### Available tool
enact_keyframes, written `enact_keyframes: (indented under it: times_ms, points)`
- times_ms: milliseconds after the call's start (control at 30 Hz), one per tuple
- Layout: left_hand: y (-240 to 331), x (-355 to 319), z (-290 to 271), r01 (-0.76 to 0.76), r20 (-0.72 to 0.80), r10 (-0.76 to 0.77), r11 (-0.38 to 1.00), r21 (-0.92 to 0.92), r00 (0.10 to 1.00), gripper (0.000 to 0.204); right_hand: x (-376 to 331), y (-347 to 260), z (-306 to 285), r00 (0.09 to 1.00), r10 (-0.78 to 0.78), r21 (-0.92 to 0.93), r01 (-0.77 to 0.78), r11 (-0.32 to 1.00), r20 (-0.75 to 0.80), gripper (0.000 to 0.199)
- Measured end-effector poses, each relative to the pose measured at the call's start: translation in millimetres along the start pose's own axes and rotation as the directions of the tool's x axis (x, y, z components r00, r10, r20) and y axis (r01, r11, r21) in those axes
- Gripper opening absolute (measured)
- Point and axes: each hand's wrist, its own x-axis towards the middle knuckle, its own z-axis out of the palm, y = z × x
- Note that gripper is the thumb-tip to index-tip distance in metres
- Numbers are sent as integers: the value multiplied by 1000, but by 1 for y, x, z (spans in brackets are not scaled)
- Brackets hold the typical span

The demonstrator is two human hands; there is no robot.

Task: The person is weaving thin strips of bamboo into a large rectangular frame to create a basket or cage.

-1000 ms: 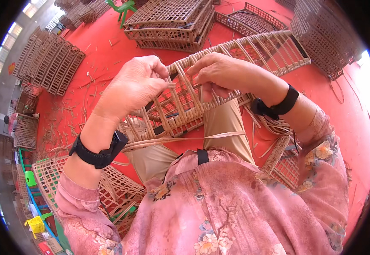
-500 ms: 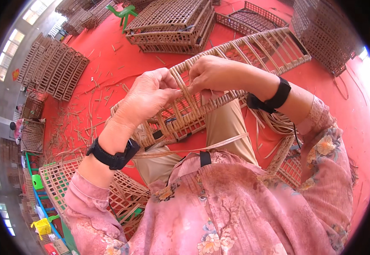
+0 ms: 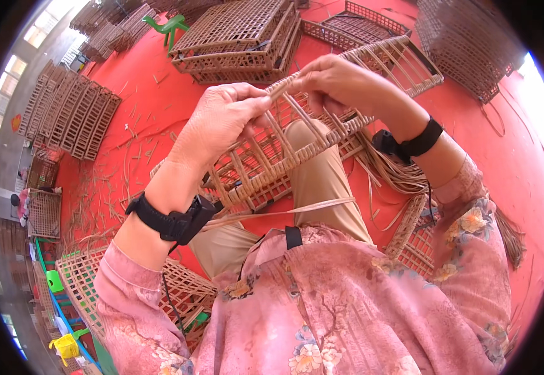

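Note:
A long woven rattan frame (image 3: 306, 152) with cross bars slants over my knees, its far right end raised. My left hand (image 3: 225, 115) is closed at its far rail, thumb and fingers pinched on a flat rattan strip (image 3: 279, 89). Close beside it, my right hand (image 3: 344, 84) is also closed in a pinch on the strip, slightly blurred, with some fingertips hidden behind the rail. A loose pale strip (image 3: 297, 207) runs across my lap, and a bundle of strips (image 3: 403, 178) lies right of my knee.
Stacked woven crates (image 3: 234, 47) stand ahead, with more stacks at left (image 3: 65, 112) and right (image 3: 465, 44). A green chair (image 3: 169, 26) is behind them. Woven panels lie beside me at left (image 3: 90, 278) and right (image 3: 406, 240). Scraps litter the red floor covering (image 3: 147, 112).
Both hands have moved up and away from the frame's middle to its far rail. The right hand has lifted farther from the near rail. The view has shifted slightly.

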Motion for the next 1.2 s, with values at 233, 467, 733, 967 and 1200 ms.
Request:
enact_keyframes:
  times_ms: [233,467,733,967,1200]
  points:
    - [9,5,13,55,-1,-57,964,258,998,24,9,7,4,963,205,-292,-148,945,177,29]
    - [-4,15,20,-62,8,62,964,257,998,18,6,-12,4,928,249,-279,-170,945,277,16]
    - [10,25,30,-479,-28,577,703,525,816,21,-16,-21,-39,998,11,-329,10,944,63,16]
    - [17,46,38,-132,117,148,982,-132,982,19,-23,-14,-67,985,-161,-229,144,963,-58,21]
    - [23,61,47,-58,-8,64,943,327,998,14,-10,12,-54,988,153,-417,-144,897,-12,22]
